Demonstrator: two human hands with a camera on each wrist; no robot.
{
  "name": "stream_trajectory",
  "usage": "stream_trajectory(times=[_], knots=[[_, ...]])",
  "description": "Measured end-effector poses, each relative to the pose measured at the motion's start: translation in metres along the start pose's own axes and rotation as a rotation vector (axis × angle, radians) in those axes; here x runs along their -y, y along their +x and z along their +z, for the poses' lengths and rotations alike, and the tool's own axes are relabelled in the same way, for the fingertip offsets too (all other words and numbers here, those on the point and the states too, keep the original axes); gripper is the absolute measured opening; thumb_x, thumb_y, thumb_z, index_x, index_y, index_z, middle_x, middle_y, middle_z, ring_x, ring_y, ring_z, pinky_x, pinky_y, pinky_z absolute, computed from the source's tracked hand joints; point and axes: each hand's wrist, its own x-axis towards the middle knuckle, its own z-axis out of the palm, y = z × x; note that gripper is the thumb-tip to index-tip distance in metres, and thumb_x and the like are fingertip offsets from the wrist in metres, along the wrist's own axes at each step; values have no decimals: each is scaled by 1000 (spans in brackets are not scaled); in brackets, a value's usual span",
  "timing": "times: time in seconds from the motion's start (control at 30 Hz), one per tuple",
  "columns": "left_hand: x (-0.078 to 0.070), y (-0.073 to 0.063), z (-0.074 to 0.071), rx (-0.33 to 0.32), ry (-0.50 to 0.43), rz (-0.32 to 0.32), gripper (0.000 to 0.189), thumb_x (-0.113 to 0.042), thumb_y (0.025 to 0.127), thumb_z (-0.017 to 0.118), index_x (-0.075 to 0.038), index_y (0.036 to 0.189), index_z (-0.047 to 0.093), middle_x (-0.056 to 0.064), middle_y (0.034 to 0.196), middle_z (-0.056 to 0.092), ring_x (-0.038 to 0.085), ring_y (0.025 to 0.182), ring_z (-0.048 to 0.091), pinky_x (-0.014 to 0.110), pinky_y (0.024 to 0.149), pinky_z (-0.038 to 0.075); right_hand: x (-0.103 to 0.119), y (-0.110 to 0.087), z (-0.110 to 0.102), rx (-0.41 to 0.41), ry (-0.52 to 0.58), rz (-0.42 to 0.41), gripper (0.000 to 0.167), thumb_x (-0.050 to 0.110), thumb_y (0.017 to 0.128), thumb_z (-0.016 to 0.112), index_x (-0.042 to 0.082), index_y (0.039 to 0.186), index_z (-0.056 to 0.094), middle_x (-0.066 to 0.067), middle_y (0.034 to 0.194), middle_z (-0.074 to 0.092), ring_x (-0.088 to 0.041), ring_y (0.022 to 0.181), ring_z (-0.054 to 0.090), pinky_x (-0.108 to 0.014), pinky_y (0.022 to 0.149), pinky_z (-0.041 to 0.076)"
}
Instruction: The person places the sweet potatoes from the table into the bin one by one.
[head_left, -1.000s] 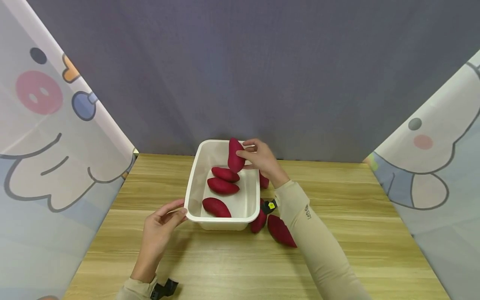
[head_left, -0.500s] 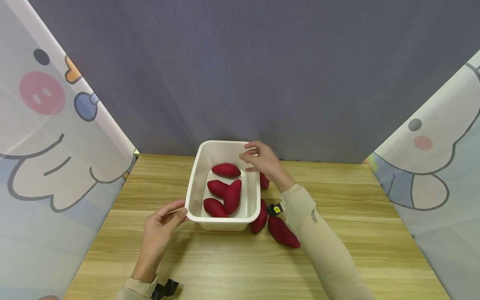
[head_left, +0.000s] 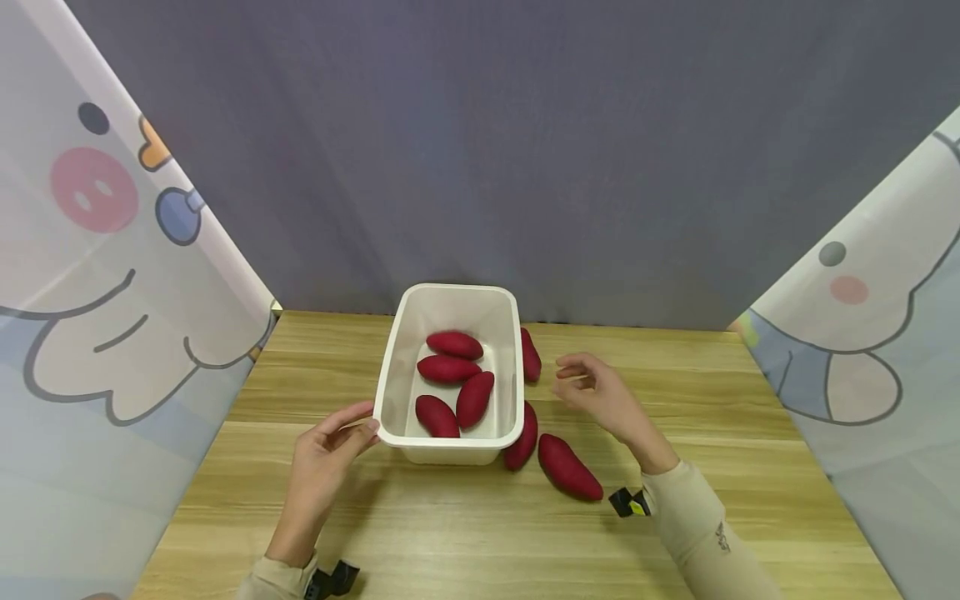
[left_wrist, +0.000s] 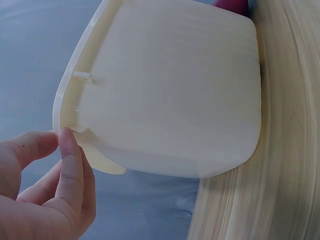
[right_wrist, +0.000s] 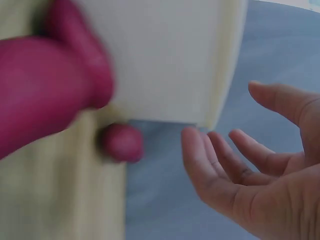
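In the head view a white plastic bin (head_left: pixel 454 445) stands on the table with several dark red sweet potatoes (head_left: pixel 447 369) lying in it. My left hand (head_left: pixel 321 462) pinches the bin's rim at its near left corner; the left wrist view shows thumb and fingertips (left_wrist: pixel 69 145) on that rim. To the right of the bin my right hand (head_left: pixel 606 402) hovers with loosely bent fingers and nothing in them. Three more sweet potatoes are outside the bin: one at its far right side (head_left: pixel 530 356), one against its near right corner (head_left: pixel 521 437) and one farther right (head_left: pixel 568 468).
Under everything is a wood-grain table (head_left: pixel 450 533). A grey curtain (head_left: pixel 487 150) closes off its far edge. Cartoon-printed white cloths (head_left: pixel 67 350) hang along the left and right sides.
My right hand let a sweet potato drop into the bin, then moved right and nearer, away from the bin. The sweet potatoes inside have shifted. My left hand stays at the rim.
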Motion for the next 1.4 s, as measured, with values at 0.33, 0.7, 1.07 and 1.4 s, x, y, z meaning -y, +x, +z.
stream_trajectory(times=[0.33,0.7,1.07,1.4], knots=[[0,0,1,-2,3,15,29,3,92,71,13,119,65,12,114,70,18,87,71,35,82,63,-53,-49,7,122,-133,73,55,21,88,80,-3,130,57,-21,120,63,-32,101,63,-37,82,58],[0,0,1,-8,20,-1,30,2,92,71,11,119,66,11,115,69,19,90,71,35,83,63,-70,-60,17,149,-154,93,54,18,84,83,-4,126,58,-14,113,65,-26,95,63,-31,78,57],[0,-1,2,-3,1,4,31,0,91,72,13,119,65,12,114,70,19,89,71,36,82,63,-74,-56,11,137,-68,121,54,19,88,80,-5,129,56,-16,108,64,-24,90,63,-29,73,59],[-1,-2,1,-9,-4,1,33,-1,91,73,14,120,64,9,114,70,18,87,70,34,81,63,-37,-21,-9,68,252,172,56,14,96,69,-7,141,44,-31,124,55,-26,94,67,-44,77,64]])
